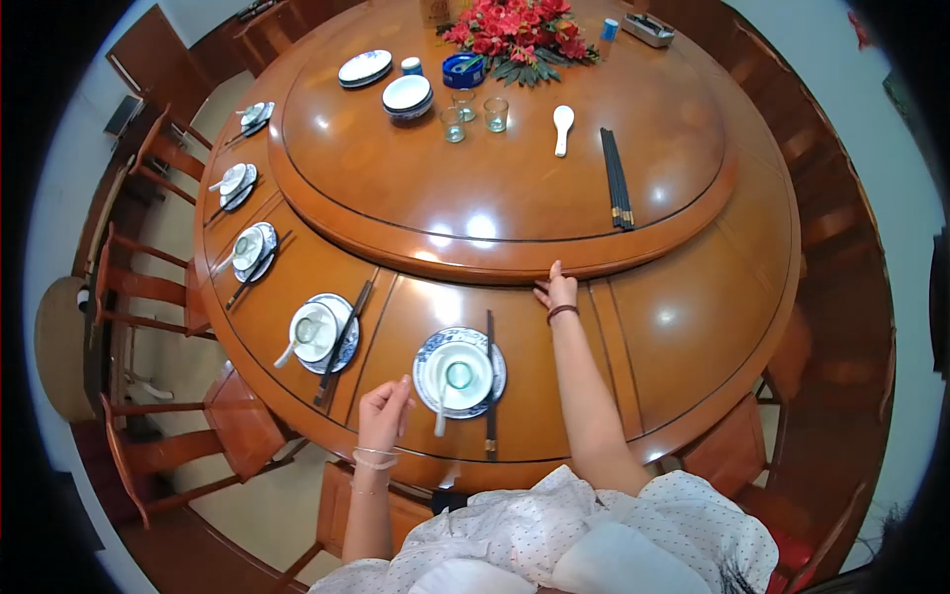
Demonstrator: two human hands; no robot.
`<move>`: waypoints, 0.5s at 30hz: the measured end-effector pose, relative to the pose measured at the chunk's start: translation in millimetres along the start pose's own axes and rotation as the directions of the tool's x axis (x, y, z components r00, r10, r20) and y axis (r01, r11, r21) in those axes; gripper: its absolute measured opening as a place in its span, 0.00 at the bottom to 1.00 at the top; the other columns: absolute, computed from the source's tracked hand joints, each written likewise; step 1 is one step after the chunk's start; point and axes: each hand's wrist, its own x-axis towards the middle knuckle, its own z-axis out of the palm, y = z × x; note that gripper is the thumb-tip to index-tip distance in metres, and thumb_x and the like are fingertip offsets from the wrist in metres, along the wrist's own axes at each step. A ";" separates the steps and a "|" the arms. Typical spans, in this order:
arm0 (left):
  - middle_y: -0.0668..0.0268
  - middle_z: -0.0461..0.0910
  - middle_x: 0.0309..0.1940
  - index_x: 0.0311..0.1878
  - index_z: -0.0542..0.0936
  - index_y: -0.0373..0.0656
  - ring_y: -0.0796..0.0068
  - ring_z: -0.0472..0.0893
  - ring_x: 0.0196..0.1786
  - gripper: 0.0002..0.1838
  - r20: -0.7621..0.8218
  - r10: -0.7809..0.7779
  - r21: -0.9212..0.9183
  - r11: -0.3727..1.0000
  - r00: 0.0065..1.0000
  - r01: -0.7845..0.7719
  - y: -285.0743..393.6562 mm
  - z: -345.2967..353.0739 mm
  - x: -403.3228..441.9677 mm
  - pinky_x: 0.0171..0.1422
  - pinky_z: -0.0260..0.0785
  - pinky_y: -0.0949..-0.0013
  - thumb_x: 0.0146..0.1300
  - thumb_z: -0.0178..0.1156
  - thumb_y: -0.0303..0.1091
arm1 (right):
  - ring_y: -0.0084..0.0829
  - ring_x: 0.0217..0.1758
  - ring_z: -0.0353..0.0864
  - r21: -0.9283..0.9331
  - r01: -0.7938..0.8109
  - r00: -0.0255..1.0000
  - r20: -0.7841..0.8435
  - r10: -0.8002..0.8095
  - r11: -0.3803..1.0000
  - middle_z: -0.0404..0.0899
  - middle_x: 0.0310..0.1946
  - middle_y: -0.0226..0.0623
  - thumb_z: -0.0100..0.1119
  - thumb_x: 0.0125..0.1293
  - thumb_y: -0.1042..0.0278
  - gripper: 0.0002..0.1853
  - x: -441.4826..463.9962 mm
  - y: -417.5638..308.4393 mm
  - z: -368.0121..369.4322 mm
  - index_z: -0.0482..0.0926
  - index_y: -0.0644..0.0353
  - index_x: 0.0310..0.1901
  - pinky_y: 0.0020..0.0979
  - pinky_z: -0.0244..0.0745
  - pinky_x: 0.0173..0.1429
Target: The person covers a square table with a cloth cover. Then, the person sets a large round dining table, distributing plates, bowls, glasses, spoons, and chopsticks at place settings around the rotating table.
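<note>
My right hand [559, 289] reaches to the near rim of the wooden lazy Susan [396, 213], one finger over the edge and others tucked at its underside. My left hand [384, 411] hovers by the table's near edge with its fingers curled together; nothing shows in them. Right beside it is a place setting: a blue-and-white plate [426, 388], a white bowl [481, 393] with a small glass [459, 375], a white spoon [440, 421], and black chopsticks [490, 386] along the plate's right side.
On the lazy Susan lie a bundle of black chopsticks [616, 178], a white spoon [563, 129], glasses [496, 115], stacked bowls [407, 96], plates [365, 67] and red flowers [515, 30]. Several settings follow the table's left side, with chairs [228, 426] around.
</note>
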 end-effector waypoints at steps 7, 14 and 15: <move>0.77 0.61 0.07 0.22 0.72 0.40 0.90 0.56 0.08 0.14 -0.239 0.007 -0.152 0.987 0.971 -0.045 -30.8 111.0 -53.9 0.12 0.44 0.83 0.61 0.51 0.37 | 0.31 0.34 0.75 -0.133 0.023 0.984 0.180 0.002 0.991 0.70 0.38 0.43 0.49 0.60 0.49 0.25 17.5 -15.8 -35.6 0.64 0.67 0.44 0.28 0.72 0.26; 0.77 0.64 0.10 0.33 0.73 0.40 0.90 0.59 0.10 0.07 -0.396 0.028 -0.148 0.985 0.918 -0.094 -48.1 186.4 -99.1 0.13 0.48 0.85 0.60 0.51 0.34 | 0.25 0.16 0.71 -0.228 0.048 0.994 0.102 -0.025 0.972 0.75 0.25 0.40 0.49 0.58 0.46 0.25 42.9 -24.0 -59.4 0.69 0.66 0.37 0.21 0.61 0.12; 0.76 0.65 0.11 0.35 0.73 0.40 0.91 0.60 0.10 0.07 -0.432 -0.004 -0.139 0.988 0.902 -0.062 -46.6 188.1 -104.0 0.13 0.49 0.86 0.60 0.52 0.34 | 0.25 0.16 0.70 -0.227 0.060 0.993 0.115 -0.034 0.972 0.75 0.25 0.40 0.50 0.58 0.46 0.24 46.6 -26.5 -64.8 0.69 0.66 0.37 0.21 0.60 0.12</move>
